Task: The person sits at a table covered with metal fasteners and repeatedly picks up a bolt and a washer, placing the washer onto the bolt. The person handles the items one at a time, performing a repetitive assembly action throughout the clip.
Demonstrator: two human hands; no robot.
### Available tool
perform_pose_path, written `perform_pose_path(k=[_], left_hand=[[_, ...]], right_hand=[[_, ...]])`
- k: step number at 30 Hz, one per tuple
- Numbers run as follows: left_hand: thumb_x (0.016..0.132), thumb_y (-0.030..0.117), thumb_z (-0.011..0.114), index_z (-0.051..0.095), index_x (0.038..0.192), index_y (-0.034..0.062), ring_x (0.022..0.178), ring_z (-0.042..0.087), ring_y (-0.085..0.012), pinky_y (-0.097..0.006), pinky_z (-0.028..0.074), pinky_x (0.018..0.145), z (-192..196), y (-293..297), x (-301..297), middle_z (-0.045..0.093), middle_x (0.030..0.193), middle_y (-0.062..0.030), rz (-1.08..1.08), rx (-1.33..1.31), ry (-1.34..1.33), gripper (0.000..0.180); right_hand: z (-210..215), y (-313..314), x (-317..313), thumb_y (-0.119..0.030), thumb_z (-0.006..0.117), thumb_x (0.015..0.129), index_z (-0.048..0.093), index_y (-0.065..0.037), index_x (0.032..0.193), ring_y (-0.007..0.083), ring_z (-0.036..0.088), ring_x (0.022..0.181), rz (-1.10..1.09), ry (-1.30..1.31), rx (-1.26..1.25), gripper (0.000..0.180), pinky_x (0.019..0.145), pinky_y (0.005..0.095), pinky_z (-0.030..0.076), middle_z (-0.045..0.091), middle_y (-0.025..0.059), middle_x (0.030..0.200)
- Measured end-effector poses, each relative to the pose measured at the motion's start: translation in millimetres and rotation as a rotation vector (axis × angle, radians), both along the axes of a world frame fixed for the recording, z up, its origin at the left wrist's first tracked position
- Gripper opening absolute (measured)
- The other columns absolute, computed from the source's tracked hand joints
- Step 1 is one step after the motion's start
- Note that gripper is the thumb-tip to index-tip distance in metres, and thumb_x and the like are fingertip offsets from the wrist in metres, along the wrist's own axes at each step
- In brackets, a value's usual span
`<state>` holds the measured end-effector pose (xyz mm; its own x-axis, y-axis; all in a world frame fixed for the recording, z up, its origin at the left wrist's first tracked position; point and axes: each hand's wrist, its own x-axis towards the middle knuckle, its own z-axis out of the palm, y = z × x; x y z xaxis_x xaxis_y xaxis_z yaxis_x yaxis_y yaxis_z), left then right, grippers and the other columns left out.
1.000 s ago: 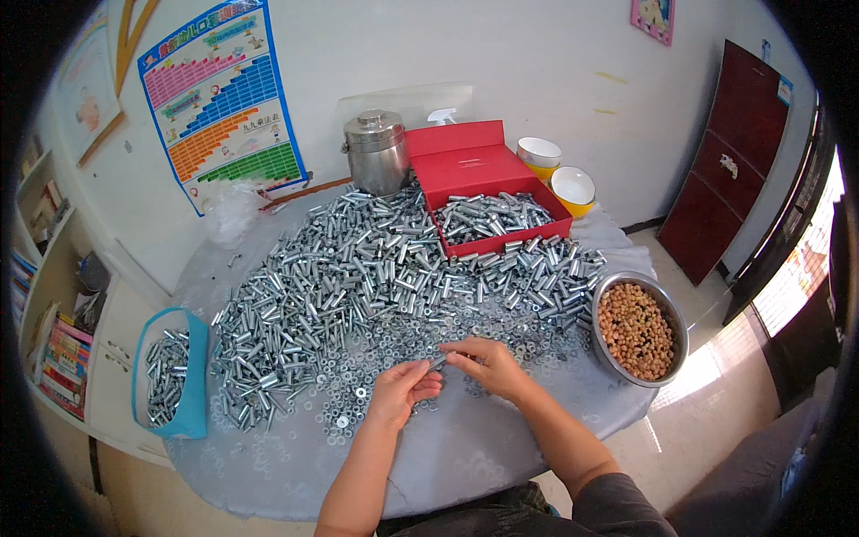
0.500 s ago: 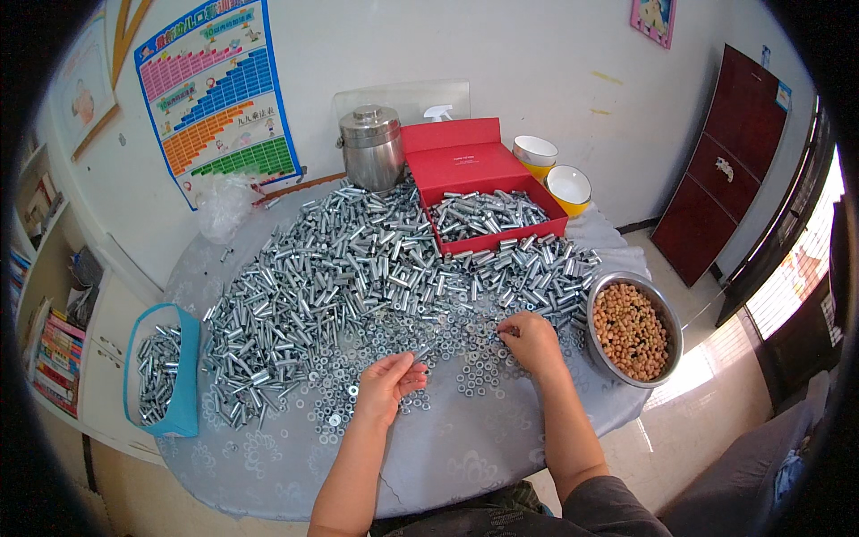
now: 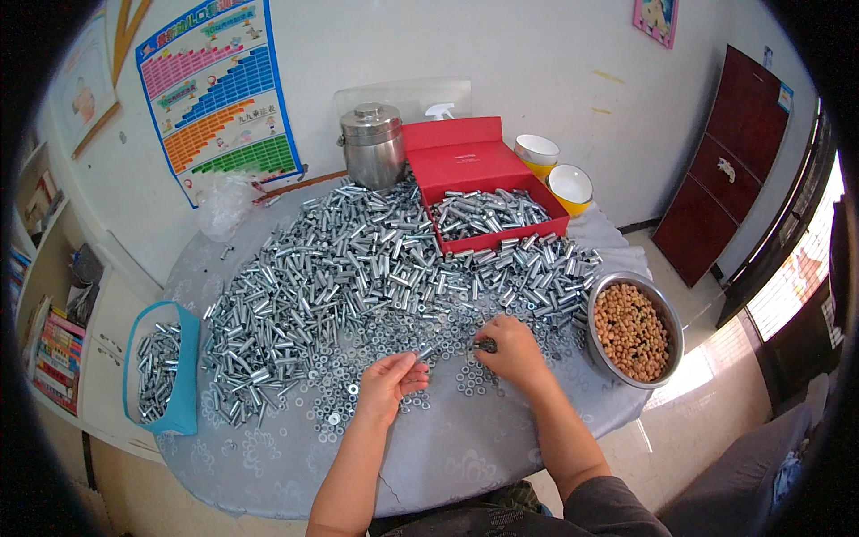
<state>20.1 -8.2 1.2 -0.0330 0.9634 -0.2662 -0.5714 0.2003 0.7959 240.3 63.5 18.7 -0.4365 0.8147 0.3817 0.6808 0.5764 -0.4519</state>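
Note:
My left hand (image 3: 390, 387) is closed in a pinch at the near edge of a wide heap of silver metal sleeves and bolts (image 3: 300, 291). A short silver bolt (image 3: 424, 353) sticks out from its fingertips toward the right. To the right, my right hand (image 3: 517, 351) is closed on a small dark piece (image 3: 486, 345), whose kind I cannot make out. Loose washers and nuts (image 3: 470, 380) lie scattered on the grey tablecloth between and below the hands.
A red box (image 3: 501, 234) full of metal sleeves stands behind the heap, beside a steel canister (image 3: 373, 148). At the left is a blue bin (image 3: 186, 376) with more sleeves. A steel bowl (image 3: 671, 362) of small brown pieces sits at the right edge, yellow bowls (image 3: 573, 188) behind.
My right hand has moved left, closer to my left hand, and a dark piece now shows at its fingers. My left hand with the bolt has stayed almost still.

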Motion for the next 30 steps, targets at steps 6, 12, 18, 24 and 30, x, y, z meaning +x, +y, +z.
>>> perform_pose_path(k=[6, 12, 18, 24, 30], left_hand=[[0.083, 0.010, 0.056, 0.057, 0.094, -0.0047, 0.065, 0.062, -0.0178, -0.028, 0.054, 0.059, -0.1, -0.2, 0.7, 0.062, 0.082, -0.0154, 0.006, -0.011, 0.010, 0.018], [0.083, 0.010, 0.056, 0.058, 0.093, -0.0042, 0.065, 0.062, -0.0175, -0.027, 0.054, 0.059, 3.8, -1.2, 4.4, 0.062, 0.081, -0.0156, 0.006, -0.011, 0.011, 0.017], [0.082, 0.009, 0.057, 0.058, 0.092, -0.0040, 0.065, 0.062, -0.0176, -0.028, 0.054, 0.058, 2.4, -1.0, 3.5, 0.062, 0.081, -0.0159, 0.008, -0.020, 0.001, 0.017], [0.083, 0.011, 0.057, 0.057, 0.093, -0.0033, 0.065, 0.062, -0.0179, -0.028, 0.054, 0.058, -0.7, -0.1, 4.3, 0.062, 0.081, -0.0155, -0.007, -0.031, 0.010, 0.017], [0.083, 0.012, 0.056, 0.057, 0.094, -0.0031, 0.065, 0.062, -0.0178, -0.028, 0.054, 0.059, -2.6, -0.2, 3.2, 0.063, 0.081, -0.0154, -0.026, -0.037, 0.027, 0.019]], right_hand=[[-4.3, 5.3, -3.9, -0.016, 0.066, 0.063, 0.064, -0.008, 0.075, 0.0282, 0.055, 0.076, 0.010, 0.087, 0.111, 0.015, 0.067, 0.0391, 0.044, 0.058, 0.0088, 0.077], [-20.3, 13.7, -19.8, -0.015, 0.064, 0.065, 0.064, -0.009, 0.074, 0.0265, 0.054, 0.073, 0.069, 0.088, 0.196, 0.011, 0.066, 0.0376, 0.042, 0.057, 0.0068, 0.073], [-16.0, 11.8, -22.1, -0.012, 0.064, 0.067, 0.063, -0.007, 0.077, 0.0243, 0.055, 0.072, 0.033, 0.070, 0.186, 0.011, 0.066, 0.0350, 0.041, 0.057, 0.0066, 0.071], [-8.2, -4.5, -29.9, -0.009, 0.065, 0.074, 0.062, -0.002, 0.081, 0.0137, 0.057, 0.073, 0.061, 0.587, -0.329, 0.011, 0.067, 0.0252, 0.045, 0.062, 0.0045, 0.079], [-5.4, -12.0, -35.8, -0.007, 0.063, 0.076, 0.061, 0.000, 0.084, 0.0080, 0.054, 0.074, 0.145, 0.745, -0.527, 0.010, 0.069, 0.0221, 0.044, 0.061, 0.0014, 0.081]])
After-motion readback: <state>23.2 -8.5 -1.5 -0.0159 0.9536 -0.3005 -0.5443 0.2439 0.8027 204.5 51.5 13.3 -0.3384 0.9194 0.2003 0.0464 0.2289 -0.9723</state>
